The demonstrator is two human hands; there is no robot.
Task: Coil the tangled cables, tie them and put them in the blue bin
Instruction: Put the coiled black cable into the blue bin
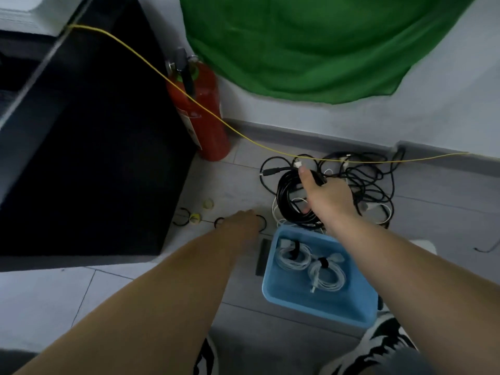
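My right hand (328,197) grips a coiled black cable (286,197) just above the floor, beyond the blue bin (286,290). Two white coils (293,257) tied with black straps lie inside the bin. A tangle of black and white cables (365,180) spreads on the floor behind and right of the coil. My left hand (240,221) reaches down onto the floor among small black strap rings (180,217), covering part of one; its fingers are hidden from view.
A red fire extinguisher (200,109) stands against the wall at the left of the cables. A thin yellow cord (243,136) stretches across the scene. A black cabinet (89,147) fills the left. Green cloth (311,41) hangs on the wall. My patterned shoes (378,345) are near the bin.
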